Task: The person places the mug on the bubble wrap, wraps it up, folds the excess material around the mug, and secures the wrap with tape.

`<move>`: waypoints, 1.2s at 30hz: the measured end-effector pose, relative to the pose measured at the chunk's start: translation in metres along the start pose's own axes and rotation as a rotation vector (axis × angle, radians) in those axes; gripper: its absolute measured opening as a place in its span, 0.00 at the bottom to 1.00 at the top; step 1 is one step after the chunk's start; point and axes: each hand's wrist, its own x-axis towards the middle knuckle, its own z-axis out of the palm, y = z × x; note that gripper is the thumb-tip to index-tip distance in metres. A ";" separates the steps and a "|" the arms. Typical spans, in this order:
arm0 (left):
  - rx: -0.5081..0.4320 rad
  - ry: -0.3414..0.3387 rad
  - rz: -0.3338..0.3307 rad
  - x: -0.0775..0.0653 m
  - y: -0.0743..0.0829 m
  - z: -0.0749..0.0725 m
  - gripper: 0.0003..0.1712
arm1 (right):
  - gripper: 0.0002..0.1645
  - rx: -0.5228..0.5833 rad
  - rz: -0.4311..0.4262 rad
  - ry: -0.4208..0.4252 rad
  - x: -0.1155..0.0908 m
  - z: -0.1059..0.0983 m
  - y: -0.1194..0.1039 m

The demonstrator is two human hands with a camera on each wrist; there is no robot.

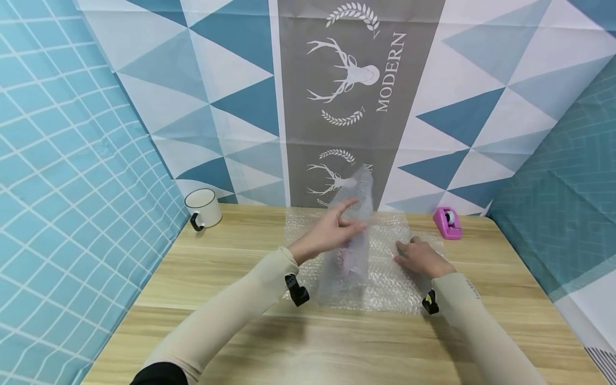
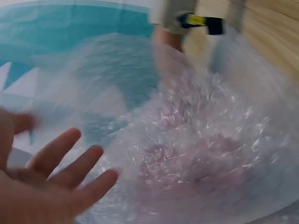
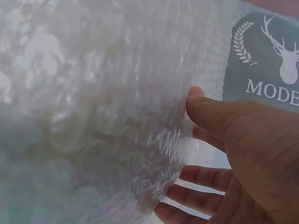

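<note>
A sheet of clear bubble wrap [image 1: 390,289] lies on the wooden table, with one flap [image 1: 362,187] standing up near its middle. Under the wrap shows something pinkish [image 1: 347,259], blurred by the bubbles; its kind cannot be made out. My left hand [image 1: 334,227] is over the raised flap, and in the left wrist view its fingers [image 2: 77,168] are spread beside the film. Further right, my right hand [image 1: 418,255] is at the right part of the sheet. Its fairly straight fingers [image 3: 201,175] touch the wrap in the right wrist view.
A white mug [image 1: 204,208] with a black handle stands at the table's back left. At the back right is a pink tape dispenser [image 1: 448,223]. Patterned cloth [image 1: 231,96] hangs behind the table [image 1: 207,289], and blue gridded cloth [image 1: 62,160] on the left.
</note>
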 end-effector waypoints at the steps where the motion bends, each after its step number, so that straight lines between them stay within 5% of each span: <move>1: 0.019 -0.038 0.007 0.000 -0.006 0.003 0.42 | 0.34 -0.008 -0.003 0.005 0.000 0.000 0.000; 6: 0.164 -0.095 0.117 -0.004 -0.026 0.007 0.31 | 0.32 -0.019 -0.016 0.023 0.000 0.001 0.001; 10: 0.302 -0.025 0.218 -0.008 -0.032 0.001 0.19 | 0.35 -0.001 0.008 0.005 0.001 0.000 0.001; 18: 0.668 0.097 0.299 -0.014 -0.046 -0.016 0.14 | 0.36 0.007 0.004 0.013 0.001 0.001 0.001; 28: 0.998 -0.065 0.413 -0.018 -0.059 -0.015 0.31 | 0.35 -0.006 -0.019 0.029 0.003 0.002 0.002; 36: 1.252 -0.105 0.455 -0.012 -0.057 -0.005 0.31 | 0.33 -0.029 -0.018 0.041 0.004 0.004 0.004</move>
